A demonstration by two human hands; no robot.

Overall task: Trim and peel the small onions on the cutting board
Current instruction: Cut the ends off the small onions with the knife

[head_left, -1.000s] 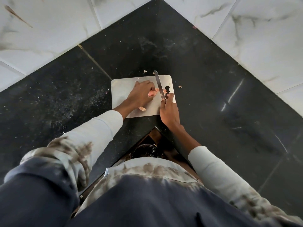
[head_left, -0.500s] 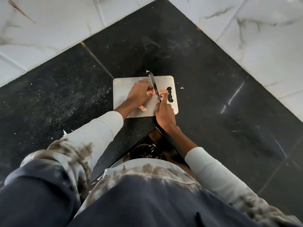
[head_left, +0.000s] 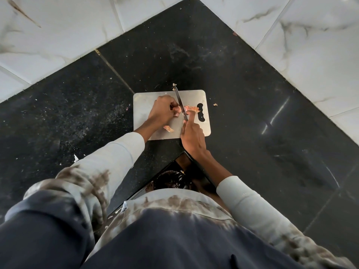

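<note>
**Pinning a small onion under the blade**

Both of my grips are busy on the cutting board [head_left: 143, 113]. Curled over, my left hand [head_left: 162, 111] pinches a small onion [head_left: 177, 109] against the board, fingertips tucked just left of the blade so the bulb cannot roll while I cut. My right hand [head_left: 192, 135] wraps the handle of the knife [head_left: 180, 102], forefinger stretched forward along the right of the blade to steady it; the handle itself is hidden inside my fist.

The onion lies near the middle of the board, mostly covered by my fingers, so I cannot tell for sure which way its long axis runs. My guess is that it lies across the blade, left to right, with one end sticking out to the right as pinkish skin [head_left: 191, 108] beside the board's handle slot [head_left: 201, 111]. The knife's long axis runs from my right hand away from me, tip leaning slightly left and reaching just past the far edge of the board.

A loose peel [head_left: 168, 129] sits on the board near my left wrist, and a few scraps lie on the dark table [head_left: 252, 123] around the board. I judge this onion is mid-trim, its peeling unfinished.
</note>
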